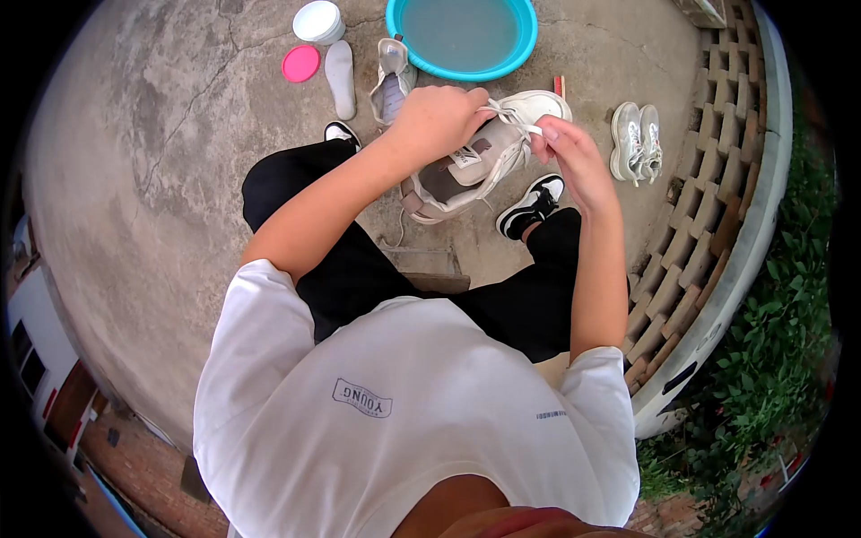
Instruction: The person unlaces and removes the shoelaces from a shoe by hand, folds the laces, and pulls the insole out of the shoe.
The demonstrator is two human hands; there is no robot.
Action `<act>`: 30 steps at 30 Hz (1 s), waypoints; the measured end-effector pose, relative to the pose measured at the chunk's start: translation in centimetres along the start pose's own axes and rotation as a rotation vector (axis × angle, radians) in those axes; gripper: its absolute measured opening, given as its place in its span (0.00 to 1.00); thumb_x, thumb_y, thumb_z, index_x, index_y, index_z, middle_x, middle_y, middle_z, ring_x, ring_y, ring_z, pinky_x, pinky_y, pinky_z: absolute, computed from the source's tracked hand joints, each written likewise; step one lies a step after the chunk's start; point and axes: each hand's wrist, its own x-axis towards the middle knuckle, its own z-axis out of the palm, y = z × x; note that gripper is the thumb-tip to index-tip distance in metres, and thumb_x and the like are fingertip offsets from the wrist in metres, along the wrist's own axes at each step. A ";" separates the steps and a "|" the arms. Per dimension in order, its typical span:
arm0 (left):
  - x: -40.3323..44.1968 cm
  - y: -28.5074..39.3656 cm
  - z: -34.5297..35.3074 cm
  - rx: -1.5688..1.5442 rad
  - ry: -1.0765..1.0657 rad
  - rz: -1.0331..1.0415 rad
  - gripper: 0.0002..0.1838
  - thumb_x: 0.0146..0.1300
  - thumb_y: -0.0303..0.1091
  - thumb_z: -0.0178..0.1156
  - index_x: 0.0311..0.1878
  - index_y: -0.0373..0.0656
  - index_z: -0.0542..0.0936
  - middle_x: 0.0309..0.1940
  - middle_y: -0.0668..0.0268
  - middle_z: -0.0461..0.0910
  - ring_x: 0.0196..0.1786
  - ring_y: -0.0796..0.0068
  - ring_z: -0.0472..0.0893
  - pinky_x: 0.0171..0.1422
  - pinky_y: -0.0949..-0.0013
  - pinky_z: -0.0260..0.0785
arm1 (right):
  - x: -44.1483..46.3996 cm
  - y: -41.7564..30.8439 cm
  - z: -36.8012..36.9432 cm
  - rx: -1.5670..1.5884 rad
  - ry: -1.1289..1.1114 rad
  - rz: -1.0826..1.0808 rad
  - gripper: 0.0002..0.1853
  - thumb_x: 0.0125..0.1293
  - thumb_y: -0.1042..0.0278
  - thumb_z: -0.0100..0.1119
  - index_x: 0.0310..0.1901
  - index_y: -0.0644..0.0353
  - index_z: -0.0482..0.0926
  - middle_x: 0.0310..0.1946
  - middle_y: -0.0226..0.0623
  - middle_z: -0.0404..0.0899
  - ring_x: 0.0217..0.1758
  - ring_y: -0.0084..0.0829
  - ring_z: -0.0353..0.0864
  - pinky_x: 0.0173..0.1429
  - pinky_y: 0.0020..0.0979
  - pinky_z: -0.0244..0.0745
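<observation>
A white and beige sneaker (484,152) is held up in front of my knees, its toe to the upper right and its open collar to the lower left. My left hand (439,121) is closed on the white shoelace (513,118) near the tongue. On the other side of the laces, my right hand (574,157) pinches a lace end between thumb and fingers. Loose laces hang along the side of the shoe. The matching sneaker (392,85) stands on the ground beyond my left wrist, with a pale insole (341,81) beside it.
A turquoise basin (531,45) of cloudy water is at the top. Left of it are a white tub (318,22) and a pink lid (300,63). A red brush (560,86) lies beyond the held shoe. Another white pair (635,143) stands near the brick lattice wall (691,224) at right.
</observation>
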 end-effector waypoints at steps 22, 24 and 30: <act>1.0 -2.0 -1.4 -0.039 -0.028 0.158 0.13 0.68 0.46 0.53 0.34 0.47 0.77 0.24 0.62 0.80 0.29 0.56 0.80 0.30 0.56 0.70 | -3.1 -4.2 -2.8 -0.246 -0.237 -0.347 0.10 0.62 0.68 0.60 0.26 0.62 0.76 0.27 0.30 0.77 0.36 0.24 0.73 0.41 0.29 0.65; 0.6 -1.3 -0.9 0.023 -0.063 0.132 0.14 0.68 0.47 0.53 0.34 0.48 0.77 0.24 0.62 0.80 0.29 0.56 0.80 0.30 0.56 0.70 | -3.1 -3.2 -2.4 -0.216 0.022 0.198 0.13 0.65 0.64 0.58 0.25 0.61 0.76 0.22 0.31 0.75 0.30 0.27 0.72 0.40 0.28 0.65; 1.4 -3.2 -1.2 0.077 -0.014 0.066 0.15 0.66 0.49 0.54 0.35 0.47 0.79 0.23 0.60 0.80 0.29 0.56 0.81 0.31 0.56 0.72 | -3.4 -4.9 0.9 -0.520 -0.206 -0.205 0.15 0.63 0.65 0.57 0.19 0.59 0.74 0.23 0.33 0.74 0.34 0.30 0.70 0.45 0.33 0.65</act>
